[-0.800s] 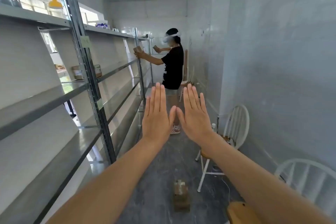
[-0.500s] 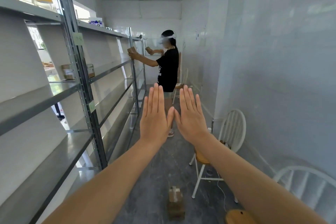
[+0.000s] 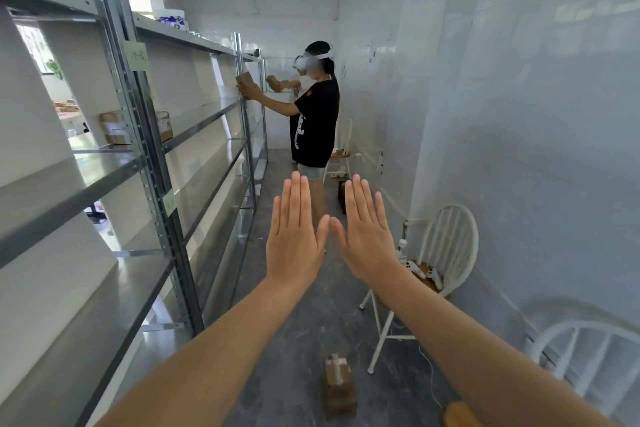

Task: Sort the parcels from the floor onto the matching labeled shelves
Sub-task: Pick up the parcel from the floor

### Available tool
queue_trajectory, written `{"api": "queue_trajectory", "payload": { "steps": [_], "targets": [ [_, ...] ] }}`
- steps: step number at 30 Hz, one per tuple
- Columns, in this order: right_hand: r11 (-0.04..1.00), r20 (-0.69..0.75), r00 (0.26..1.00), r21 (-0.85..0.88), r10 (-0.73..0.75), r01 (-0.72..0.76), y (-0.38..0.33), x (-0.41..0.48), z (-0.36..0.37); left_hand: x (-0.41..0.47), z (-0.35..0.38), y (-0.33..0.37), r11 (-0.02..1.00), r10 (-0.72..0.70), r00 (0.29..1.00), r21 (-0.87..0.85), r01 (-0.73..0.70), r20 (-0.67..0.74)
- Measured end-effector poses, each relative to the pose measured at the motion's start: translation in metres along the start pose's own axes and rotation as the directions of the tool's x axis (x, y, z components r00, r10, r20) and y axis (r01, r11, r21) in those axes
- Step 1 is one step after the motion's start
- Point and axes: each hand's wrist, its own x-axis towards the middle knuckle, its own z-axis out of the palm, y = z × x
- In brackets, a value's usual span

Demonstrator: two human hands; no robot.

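The left hand (image 3: pixel 294 239) and right hand (image 3: pixel 367 239) are held out flat with fingers spread straight, thumbs nearly touching, holding nothing. A taped brown parcel (image 3: pixel 339 385) sits on the floor (image 3: pixel 298 322) below them. Green labels (image 3: pixel 138 56) on the metal shelves (image 3: pixel 166 184) bear writing too small to read.

The green label (image 3: pixel 138 56) on the shelf post is too blurred to read, and that post hides part of a shelved parcel (image 3: pixel 117 127)
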Motion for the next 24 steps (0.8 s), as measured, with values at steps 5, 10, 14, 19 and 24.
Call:
{"api": "queue_trajectory", "payload": {
  "steps": [5,10,14,19,24],
  "targets": [
    [0.999,0.021,1.0,-0.033,0.018,-0.017,0.004,-0.006,0.014,-0.004,0.024,-0.002,0.999,0.033,0.999,-0.043,-0.031,0.039],
    [0.996,0.041,0.998,-0.078,0.047,-0.044,0.019,-0.016,0.029,-0.006,0.044,0.004,0.996,0.079,0.993,-0.038,-0.076,0.089],
    [0.997,0.093,0.993,-0.021,0.076,-0.074,0.04,-0.015,0.031,0.0,0.059,0.014,0.997,0.068,0.992,-0.052,-0.063,0.104],
    [0.998,0.031,0.998,-0.024,0.062,-0.062,0.066,0.002,0.034,0.019,0.076,0.03,0.997,0.065,0.995,-0.053,-0.061,0.069],
    [0.999,0.012,0.999,-0.038,0.038,-0.037,0.093,0.026,0.048,0.04,0.101,0.046,0.998,0.028,0.998,-0.066,-0.024,0.06]
  ]
}}
